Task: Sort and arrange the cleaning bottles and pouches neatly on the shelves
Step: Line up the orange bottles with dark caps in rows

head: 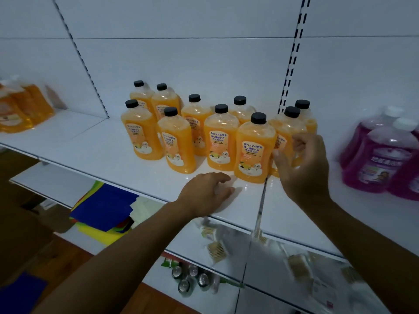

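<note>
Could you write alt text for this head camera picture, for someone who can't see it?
A person's right hand reaches among orange bottles with black caps on a white shelf, while the left hand rests on the shelf. Purple bottles stand at right, orange pouches at left.

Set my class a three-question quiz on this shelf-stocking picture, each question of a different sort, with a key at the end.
1. True or false: the left hand grips one of the orange bottles.
2. Multiple choice: what colour are the caps on the orange bottles? A white, B black, C red.
3. Fill the gap: the purple bottles stand to the ____ of the orange group.

Key
1. False: it rests on the bare shelf in front of them, holding nothing.
2. B, black.
3. Right; the right hand is raised between the two groups, fingers curled near an orange bottle.
</note>
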A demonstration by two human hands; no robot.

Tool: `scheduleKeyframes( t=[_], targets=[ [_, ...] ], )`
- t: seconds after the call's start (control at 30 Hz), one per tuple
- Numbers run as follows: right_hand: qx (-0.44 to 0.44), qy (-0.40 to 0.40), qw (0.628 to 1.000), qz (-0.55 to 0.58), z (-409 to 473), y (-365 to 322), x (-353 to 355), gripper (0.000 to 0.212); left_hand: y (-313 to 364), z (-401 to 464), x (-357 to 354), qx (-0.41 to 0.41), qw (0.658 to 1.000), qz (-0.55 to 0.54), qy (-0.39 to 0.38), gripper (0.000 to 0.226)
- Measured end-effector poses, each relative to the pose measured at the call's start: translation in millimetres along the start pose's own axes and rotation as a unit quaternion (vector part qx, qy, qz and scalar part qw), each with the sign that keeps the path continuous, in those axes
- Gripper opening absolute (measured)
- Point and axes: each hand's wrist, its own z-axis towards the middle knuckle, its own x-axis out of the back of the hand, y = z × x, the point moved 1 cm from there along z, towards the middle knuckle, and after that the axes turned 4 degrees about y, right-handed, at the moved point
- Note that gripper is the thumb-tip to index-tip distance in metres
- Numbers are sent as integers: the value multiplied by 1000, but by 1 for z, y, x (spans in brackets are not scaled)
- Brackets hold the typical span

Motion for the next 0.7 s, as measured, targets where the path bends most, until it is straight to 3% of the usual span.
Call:
scheduleKeyframes(
  t=[0.23,0.53,0.7],
  targets=[
    [178,-100,979,-3,-11,-82,-47,42,-46,-21,36,-9,999,-8,29,43],
    [170,-196,964,-48,-32,-206,-174,61,-187,-53,115,10,999,-2,50,50],
    [150,-205,961,-109,-15,-250,-234,64,-252,-50,157,21,998,19,63,52]
  ],
)
